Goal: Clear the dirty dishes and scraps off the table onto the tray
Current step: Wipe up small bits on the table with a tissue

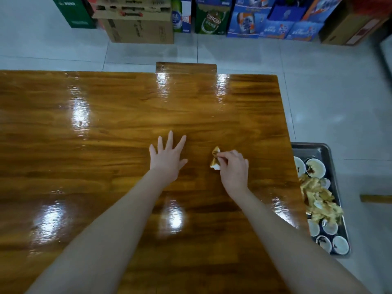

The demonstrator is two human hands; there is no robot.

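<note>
**Last scrap pinched, tray off to the right**

In the middle of the frame the left hand point(167, 160) lies flat on the glossy wooden bench point(106, 124). Its fingers point(170, 139) are straight and spread, and it holds nothing.

Just right of it, the right hand point(234, 169) has its fingers curled and pinches a crumpled, brown-stained tissue point(215, 159). The tissue sticks out on the left side of that hand, low over the bench. Its long axis runs roughly up and down the frame. Whether its lower end touches the wood cannot be told.

At the right edge of the frame, past the bench's right side, sits the metal tray point(326, 149). It carries small white bowls point(316, 167) and a heap of soiled scraps point(318, 200).

The tray lies to the right of the tissue, with the bench edge between them. The right hand holds the tissue and is also the hand nearer the tray, so the carry is likely a plain sweep rightward over the edge.
</note>
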